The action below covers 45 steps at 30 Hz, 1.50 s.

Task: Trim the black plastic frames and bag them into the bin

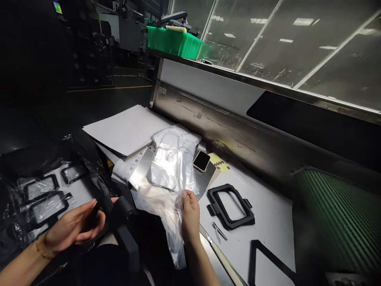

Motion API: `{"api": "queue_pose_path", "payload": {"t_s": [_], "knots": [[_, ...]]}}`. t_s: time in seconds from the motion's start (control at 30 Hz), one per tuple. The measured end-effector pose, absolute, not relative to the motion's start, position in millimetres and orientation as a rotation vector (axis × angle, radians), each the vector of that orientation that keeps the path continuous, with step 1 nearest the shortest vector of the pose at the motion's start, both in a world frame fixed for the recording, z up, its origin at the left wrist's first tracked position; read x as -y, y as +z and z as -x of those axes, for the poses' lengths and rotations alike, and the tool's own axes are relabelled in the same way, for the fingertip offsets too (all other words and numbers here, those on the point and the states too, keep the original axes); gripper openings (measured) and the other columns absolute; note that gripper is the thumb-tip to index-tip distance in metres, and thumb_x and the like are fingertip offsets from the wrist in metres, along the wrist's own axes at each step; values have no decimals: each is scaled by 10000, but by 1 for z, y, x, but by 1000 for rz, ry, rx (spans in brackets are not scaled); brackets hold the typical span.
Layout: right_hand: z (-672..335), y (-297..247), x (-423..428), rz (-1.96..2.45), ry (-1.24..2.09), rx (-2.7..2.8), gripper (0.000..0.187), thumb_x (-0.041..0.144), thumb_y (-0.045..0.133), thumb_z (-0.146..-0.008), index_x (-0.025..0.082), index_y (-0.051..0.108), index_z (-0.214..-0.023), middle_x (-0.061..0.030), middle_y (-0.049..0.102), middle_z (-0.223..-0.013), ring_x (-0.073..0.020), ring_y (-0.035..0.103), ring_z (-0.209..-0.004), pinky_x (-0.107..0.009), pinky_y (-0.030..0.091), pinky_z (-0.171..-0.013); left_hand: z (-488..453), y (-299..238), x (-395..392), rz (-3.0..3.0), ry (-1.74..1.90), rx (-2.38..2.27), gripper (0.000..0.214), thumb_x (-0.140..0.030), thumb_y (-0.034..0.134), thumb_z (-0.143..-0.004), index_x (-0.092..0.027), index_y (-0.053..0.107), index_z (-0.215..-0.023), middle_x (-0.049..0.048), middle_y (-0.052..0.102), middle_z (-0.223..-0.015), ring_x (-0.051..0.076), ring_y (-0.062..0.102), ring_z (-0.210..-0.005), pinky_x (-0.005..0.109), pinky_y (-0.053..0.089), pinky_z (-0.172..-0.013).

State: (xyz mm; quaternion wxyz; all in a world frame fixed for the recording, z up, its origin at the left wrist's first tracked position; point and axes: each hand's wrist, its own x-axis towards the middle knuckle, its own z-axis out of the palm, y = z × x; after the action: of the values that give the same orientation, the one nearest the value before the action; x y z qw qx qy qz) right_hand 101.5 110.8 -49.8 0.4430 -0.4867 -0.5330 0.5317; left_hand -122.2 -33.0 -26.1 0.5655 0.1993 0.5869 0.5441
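Thing in hand: clear bag (166, 214), low centre, pinched at its upper edge by right hand (190, 216), fingers narrow on the film so it hangs slack over the bench edge. Left hand (74, 228) at bag's 9 o'clock, curled on a black part (94, 212), likely kept ready. Dark padded arm (125, 226) sits between hands. Bag stack (174, 159) at 12; phone (201, 161) at 1; black frame (230, 206), tweezers (218, 231) at 3; bagged frames (44, 196) far 9

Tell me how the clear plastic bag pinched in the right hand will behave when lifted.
Likely floppy: the clear plastic bag hangs crumpled and drooping beside the right hand. Probably very light, since a fingertip pinch holds it. Its glossy film may be slippery.
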Motion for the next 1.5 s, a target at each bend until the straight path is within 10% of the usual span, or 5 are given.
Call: {"api": "queue_pose_path", "payload": {"t_s": [0.17, 0.27, 0.5, 1.07, 1.5], "knots": [[-65, -46, -112, 1157, 1130, 1527, 212, 333, 461, -839, 132, 530, -831, 31, 519, -689, -69, 493, -556, -237, 432, -535, 110, -23, 7, -577, 819, -866, 697, -432, 404, -807, -160, 67, -1353, 128, 703, -657, 17, 390, -247, 102, 227, -294], [-41, -53, -108, 1081, 1157, 1664, 198, 319, 469, -836, 132, 536, -835, 23, 536, -715, -76, 510, -583, -248, 443, -558, 102, -33, -7, -561, 737, -796, 676, -405, 501, -771, -140, 192, -1310, 184, 698, -738, 50, 410, -241, 149, 256, -266], [33, -79, -95, 912, 1611, 1818, 200, 318, 482, -830, 135, 548, -873, 1, 573, -791, -92, 550, -651, -271, 470, -603, 136, -50, 8, -502, 826, -882, 308, -390, 417, -835, -126, 495, -974, -21, 605, -589, 6, 342, -272, 134, 255, -261], [126, -32, -88, 506, 2249, 2105, 185, 243, 633, -681, 163, 499, -780, 71, 425, -615, -48, 414, -516, -175, 364, -467, 234, -73, 35, -359, 768, -1193, 317, -392, 387, -851, -129, 504, -982, -53, 540, -584, 5, 350, -305, 137, 288, -276], [35, -85, -62, 889, 1329, 2481, 192, 154, 392, -797, 207, 570, -845, -84, 498, -874, -194, 450, -752, -329, 366, -675, 250, -68, 72, -242, 874, -1378, 353, -439, 351, -849, -127, 507, -903, -61, 531, -511, 30, 419, -320, 153, 307, -302]]}}
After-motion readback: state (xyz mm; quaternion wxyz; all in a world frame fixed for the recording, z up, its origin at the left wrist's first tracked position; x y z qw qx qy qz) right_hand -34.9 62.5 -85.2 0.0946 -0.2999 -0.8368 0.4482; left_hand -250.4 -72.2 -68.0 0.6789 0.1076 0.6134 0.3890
